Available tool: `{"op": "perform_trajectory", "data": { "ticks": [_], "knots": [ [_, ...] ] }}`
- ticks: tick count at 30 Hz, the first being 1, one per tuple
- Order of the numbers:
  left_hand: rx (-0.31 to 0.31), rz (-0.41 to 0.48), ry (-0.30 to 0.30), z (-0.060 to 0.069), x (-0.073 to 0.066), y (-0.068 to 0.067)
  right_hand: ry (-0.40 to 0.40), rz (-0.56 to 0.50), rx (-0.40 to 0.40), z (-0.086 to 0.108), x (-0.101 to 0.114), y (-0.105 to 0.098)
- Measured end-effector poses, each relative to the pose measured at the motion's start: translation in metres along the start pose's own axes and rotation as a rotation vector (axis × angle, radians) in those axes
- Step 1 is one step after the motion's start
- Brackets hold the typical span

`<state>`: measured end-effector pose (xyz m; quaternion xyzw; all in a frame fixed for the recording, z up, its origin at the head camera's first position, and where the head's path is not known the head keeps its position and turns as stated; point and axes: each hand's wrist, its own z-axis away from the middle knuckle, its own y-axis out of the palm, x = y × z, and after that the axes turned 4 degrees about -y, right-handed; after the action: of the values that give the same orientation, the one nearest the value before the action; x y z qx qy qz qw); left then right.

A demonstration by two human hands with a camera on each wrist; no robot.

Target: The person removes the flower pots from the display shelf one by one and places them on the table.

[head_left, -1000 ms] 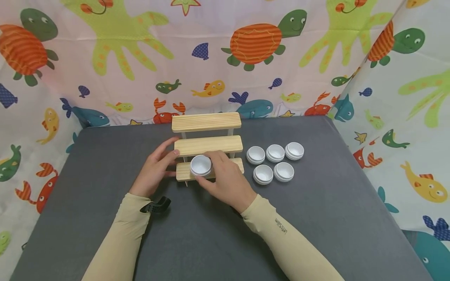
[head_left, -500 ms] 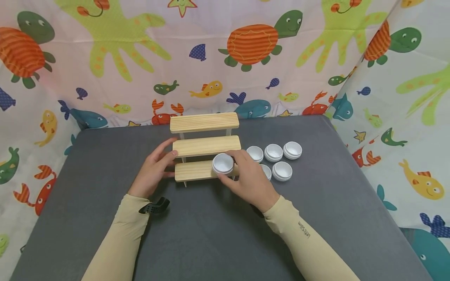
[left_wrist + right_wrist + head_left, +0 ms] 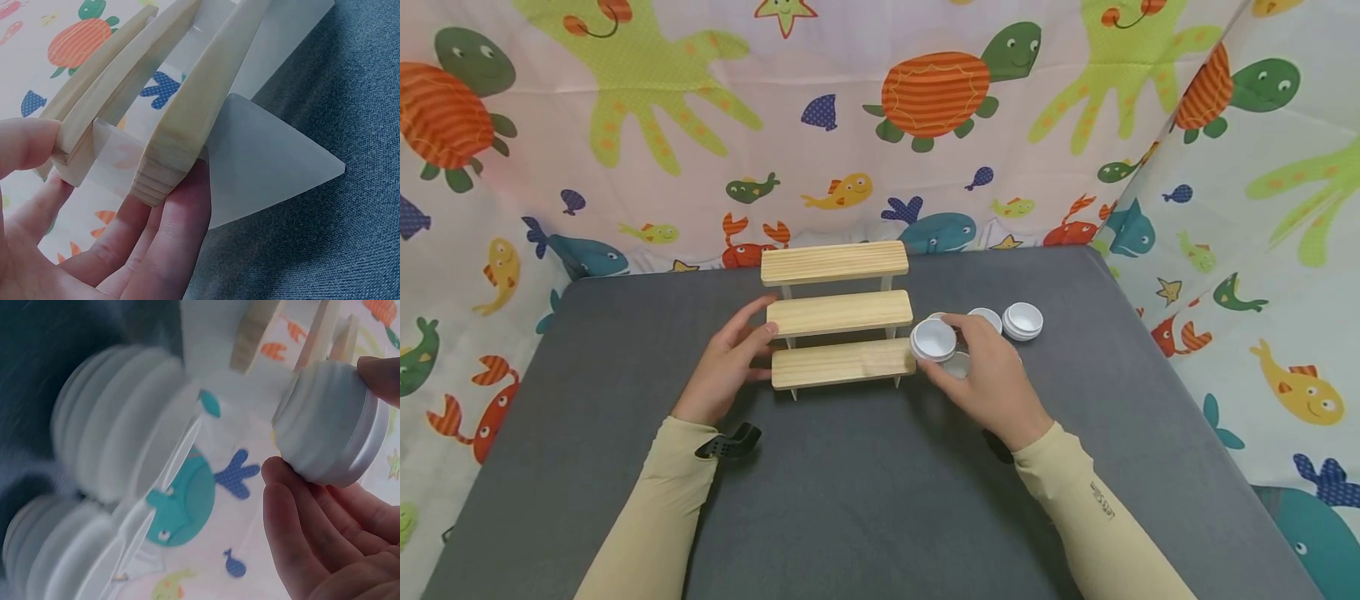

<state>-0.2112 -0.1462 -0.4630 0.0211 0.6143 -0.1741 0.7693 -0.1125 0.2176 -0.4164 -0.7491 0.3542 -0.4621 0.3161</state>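
A three-tier wooden display stand with pale planks stands on the grey table. At its left end my left hand holds it. In the left wrist view the thumb presses the end of one plank, and fingers reach under another plank beside a translucent support. My right hand pinches a small white ridged bowl between thumb and fingers, just off the right end of the lowest tier. In the right wrist view this held bowl is tilted by the camera's angle.
Several more white bowls sit on the grey table to the right of the stand, some partly hidden behind my right hand. The right wrist view has another ridged bowl close by. A printed sea-animal curtain borders the table.
My right hand has carried the white bowl rightward from the lowest tier to beyond the stand's right end. My left hand keeps its place at the stand's left end.
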Motion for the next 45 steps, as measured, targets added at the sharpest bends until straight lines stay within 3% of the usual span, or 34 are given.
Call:
{"op": "perform_trajectory", "data": {
  "ticks": [16,26,35,45],
  "knots": [
    [0.005,0.003,0.009,0.002,0.000,0.001,0.177,0.052,-0.075,0.025,-0.049,-0.030],
    [0.003,0.013,0.006,0.000,0.001,0.001,0.217,0.114,-0.148,0.040,-0.078,-0.045],
    [0.003,0.008,0.000,0.001,-0.001,0.002,0.321,0.106,-0.110,0.047,-0.092,-0.052],
    [-0.007,-0.001,-0.005,0.000,-0.003,0.003,0.351,0.097,-0.083,0.048,-0.106,-0.053]
  ]
}}
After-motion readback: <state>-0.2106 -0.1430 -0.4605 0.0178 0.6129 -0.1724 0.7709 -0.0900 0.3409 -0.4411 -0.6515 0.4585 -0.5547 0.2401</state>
